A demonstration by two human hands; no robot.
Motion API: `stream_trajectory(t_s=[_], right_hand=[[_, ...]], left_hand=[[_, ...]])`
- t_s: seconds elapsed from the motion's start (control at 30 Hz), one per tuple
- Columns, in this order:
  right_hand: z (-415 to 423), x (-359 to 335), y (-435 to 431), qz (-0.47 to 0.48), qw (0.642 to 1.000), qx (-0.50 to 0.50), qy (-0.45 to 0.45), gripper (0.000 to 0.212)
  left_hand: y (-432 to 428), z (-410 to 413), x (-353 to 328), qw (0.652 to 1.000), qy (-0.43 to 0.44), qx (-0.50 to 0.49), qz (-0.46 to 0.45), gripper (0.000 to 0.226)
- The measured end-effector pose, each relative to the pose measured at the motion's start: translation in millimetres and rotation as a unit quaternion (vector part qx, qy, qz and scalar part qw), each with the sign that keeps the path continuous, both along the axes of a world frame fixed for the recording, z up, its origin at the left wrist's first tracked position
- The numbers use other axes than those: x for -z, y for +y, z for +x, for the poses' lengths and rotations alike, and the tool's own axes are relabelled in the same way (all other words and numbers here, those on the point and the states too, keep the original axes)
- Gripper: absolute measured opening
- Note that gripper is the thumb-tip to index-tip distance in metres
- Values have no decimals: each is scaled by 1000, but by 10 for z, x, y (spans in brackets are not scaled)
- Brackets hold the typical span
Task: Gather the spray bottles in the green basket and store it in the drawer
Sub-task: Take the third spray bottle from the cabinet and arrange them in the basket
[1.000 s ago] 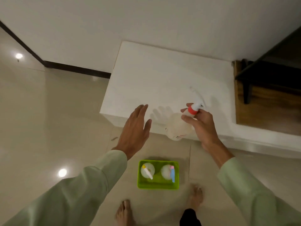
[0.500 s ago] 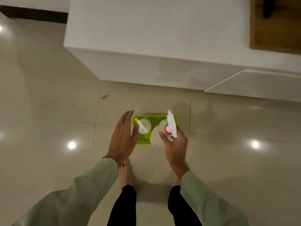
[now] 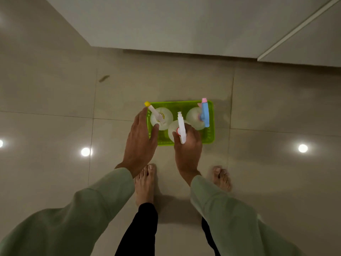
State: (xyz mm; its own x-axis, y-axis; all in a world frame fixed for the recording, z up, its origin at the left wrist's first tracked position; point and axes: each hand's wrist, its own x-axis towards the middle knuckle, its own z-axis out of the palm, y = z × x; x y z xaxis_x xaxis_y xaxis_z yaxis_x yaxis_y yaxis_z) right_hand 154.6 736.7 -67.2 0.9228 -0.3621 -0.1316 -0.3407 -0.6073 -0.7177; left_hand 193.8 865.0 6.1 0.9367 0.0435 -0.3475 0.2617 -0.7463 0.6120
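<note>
1. Tiled floor (image 3: pixel 55 93), white cabinet (image 3: pixel 184 24) at the far side.
2. The basket (image 3: pixel 209 139) sits on the floor, holding a yellow-tipped bottle (image 3: pixel 161 118) far left and a blue-topped bottle (image 3: pixel 196 117) far right.
3. The right hand (image 3: pixel 187 145) grips the red-collared bottle (image 3: pixel 180 127) by the neck, over the basket's near middle.
4. Risk: in that tight gap it may knock a neighbour over.
5. The left hand (image 3: pixel 141 139) is open, holding nothing, at the basket's left rim; contact unclear.

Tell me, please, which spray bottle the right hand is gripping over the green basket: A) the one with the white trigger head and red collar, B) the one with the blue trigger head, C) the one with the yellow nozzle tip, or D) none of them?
A: the right hand closes around the white-headed spray bottle with the red collar, in the near middle of the green basket.
</note>
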Motion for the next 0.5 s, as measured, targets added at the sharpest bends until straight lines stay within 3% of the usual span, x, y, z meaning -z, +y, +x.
stream_trajectory(t_s=[0.27, 0.5], right_hand=[[-2, 330, 4, -21, 999, 1, 50, 28], [-254, 122, -295, 89, 988, -54, 114, 85]], left_hand=[[-9, 56, 316, 999, -9, -33, -32, 66], [-127, 124, 291, 994, 19, -87, -57, 72]])
